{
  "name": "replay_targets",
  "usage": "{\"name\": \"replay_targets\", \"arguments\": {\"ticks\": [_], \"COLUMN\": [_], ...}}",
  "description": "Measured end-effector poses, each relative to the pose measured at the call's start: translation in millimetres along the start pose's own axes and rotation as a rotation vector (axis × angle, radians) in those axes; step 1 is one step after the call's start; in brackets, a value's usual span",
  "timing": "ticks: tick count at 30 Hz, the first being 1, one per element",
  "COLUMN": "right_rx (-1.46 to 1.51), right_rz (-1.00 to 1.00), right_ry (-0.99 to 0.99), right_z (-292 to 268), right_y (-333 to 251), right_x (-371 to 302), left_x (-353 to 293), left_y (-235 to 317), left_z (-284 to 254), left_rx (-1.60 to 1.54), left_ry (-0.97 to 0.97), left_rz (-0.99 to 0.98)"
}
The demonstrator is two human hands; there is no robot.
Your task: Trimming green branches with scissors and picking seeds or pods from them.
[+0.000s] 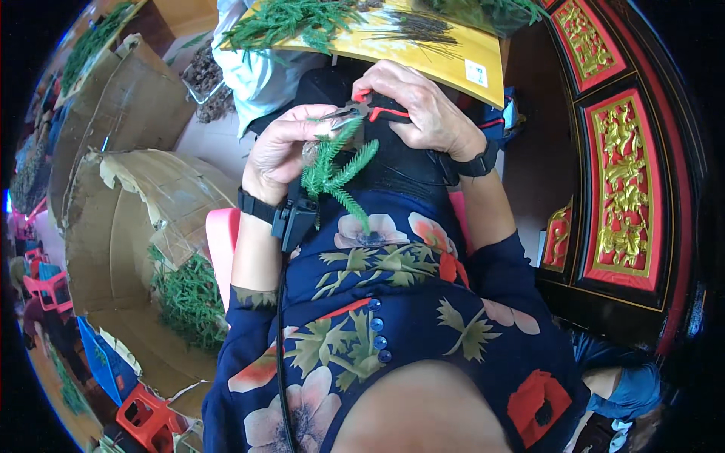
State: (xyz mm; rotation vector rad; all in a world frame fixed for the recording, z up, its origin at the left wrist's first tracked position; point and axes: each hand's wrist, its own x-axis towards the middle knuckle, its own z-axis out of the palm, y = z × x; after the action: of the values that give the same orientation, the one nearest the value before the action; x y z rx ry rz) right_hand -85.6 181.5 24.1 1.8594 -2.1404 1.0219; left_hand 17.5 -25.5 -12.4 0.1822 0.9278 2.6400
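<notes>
My left hand (283,147) is closed round the stem end of a green artificial pine sprig (336,170), whose needled tips hang down over my lap. What looks like a small brown pine cone shows partly beneath those fingers. In my right hand (423,106) is a pair of red-handled pliers (366,108), gripped with the handles a little spread. The jaws of the pliers meet the stem end at my left fingertips; exactly what lies between them is too small to tell.
Ahead, a yellow table (362,53) carries green sprigs (294,24) and dark thin wires (419,32). To the left, a torn cardboard box (113,241) holds more greenery (189,302). Beyond it is a basket of brown cones (208,79). Carved red-and-gold panels (623,189) stand at right.
</notes>
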Motion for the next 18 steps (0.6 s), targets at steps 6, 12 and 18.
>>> {"name": "replay_targets", "arguments": {"ticks": [6, 12, 18], "right_rx": [-0.039, -0.052, -0.083], "right_rz": [-0.004, 0.158, 0.238], "right_ry": [0.059, 0.066, 0.104], "right_z": [2, 0, 4], "right_y": [-1, -3, -2], "right_x": [0, -3, -9], "left_x": [4, 1, 2], "left_y": [-3, 14, 6], "left_z": [-11, -3, 31], "left_rx": [0.024, 0.325, 0.933], "left_ry": [-0.065, 0.028, 0.436], "left_rz": [-0.027, 0.028, 0.408]}}
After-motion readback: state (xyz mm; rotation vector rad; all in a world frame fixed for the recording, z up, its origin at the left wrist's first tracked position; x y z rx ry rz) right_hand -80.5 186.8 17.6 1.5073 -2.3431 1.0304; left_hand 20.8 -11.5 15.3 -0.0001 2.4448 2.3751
